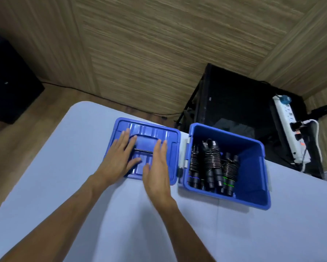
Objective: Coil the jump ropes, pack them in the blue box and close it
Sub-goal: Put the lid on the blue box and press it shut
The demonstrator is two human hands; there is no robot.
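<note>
Head view | coiled jump ropes point(213, 165) packed in blue box point(257, 167) on tabletop point(64, 186) | lid point(170, 140) lies alongside | left hand point(119, 157), right hand point(156, 171): grip wide, fingers straight over lid, likely to lift it for closing

Blue box point(253, 173), blue lid point(159, 133), black coiled ropes point(211, 163), pale table point(83, 186).
</note>
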